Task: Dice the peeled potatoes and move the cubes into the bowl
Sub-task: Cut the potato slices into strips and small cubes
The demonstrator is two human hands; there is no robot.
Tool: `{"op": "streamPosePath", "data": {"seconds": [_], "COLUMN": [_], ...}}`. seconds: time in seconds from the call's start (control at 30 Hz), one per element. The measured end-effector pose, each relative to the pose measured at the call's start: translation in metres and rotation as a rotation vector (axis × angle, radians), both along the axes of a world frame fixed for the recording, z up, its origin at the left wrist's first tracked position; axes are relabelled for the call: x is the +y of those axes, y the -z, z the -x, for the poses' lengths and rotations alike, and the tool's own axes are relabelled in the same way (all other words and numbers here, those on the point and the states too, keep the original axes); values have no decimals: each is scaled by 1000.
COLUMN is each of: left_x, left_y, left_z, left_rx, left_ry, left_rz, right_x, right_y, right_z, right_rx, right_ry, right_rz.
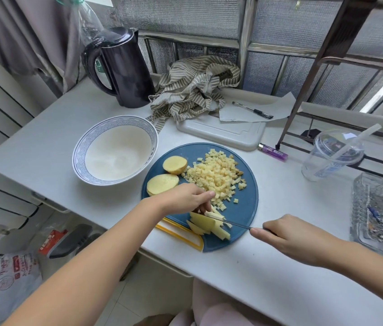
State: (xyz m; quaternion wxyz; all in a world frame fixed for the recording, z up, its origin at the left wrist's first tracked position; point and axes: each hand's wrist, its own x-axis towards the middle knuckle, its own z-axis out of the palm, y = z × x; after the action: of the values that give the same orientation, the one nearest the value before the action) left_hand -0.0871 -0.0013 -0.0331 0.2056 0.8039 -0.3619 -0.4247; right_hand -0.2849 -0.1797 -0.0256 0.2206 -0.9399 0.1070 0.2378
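Head, potato strips (209,225) under left fingers (204,196)

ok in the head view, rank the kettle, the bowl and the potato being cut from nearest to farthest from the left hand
1. potato being cut: under the fingertips of the left hand, at the near edge of the blue board.
2. bowl: left of the board, further back.
3. kettle: at the back of the table, beyond the bowl.

bowl (115,150) left of board (244,208) | cubes (218,177) on board
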Motion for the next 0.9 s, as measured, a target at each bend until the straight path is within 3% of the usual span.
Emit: {"op": "streamPosePath", "data": {"seconds": [0.2, 0.27, 0.33, 0.43, 0.67, 0.8, 0.9], "left_x": [1, 3, 8, 21, 33, 38, 40], "left_y": [16, 19, 25, 34, 63, 80, 87], "left_z": [-8, -7, -6, -4, 5, 6, 4], "left_rx": [37, -95, -303, -466, -635, -817, -825], "left_ry": [-69, -44, -28, 15, 332, 430, 440], "left_rz": [27, 32, 115, 255, 160, 356, 465], "right_x": [-24, -31, -35, -36, -28, -25, -25], "right_y": [-6, -7, -9, -10, -7, -7, -6], "right_z": [13, 17, 21, 22, 16, 17, 18], "right_rx": [8, 16, 12, -12, -73, -90, -86], "right_ry": [70, 128, 216, 332, 538, 560, 596], "right_rz": [-44, -99, -177, -249, -399, -445, -487]}}
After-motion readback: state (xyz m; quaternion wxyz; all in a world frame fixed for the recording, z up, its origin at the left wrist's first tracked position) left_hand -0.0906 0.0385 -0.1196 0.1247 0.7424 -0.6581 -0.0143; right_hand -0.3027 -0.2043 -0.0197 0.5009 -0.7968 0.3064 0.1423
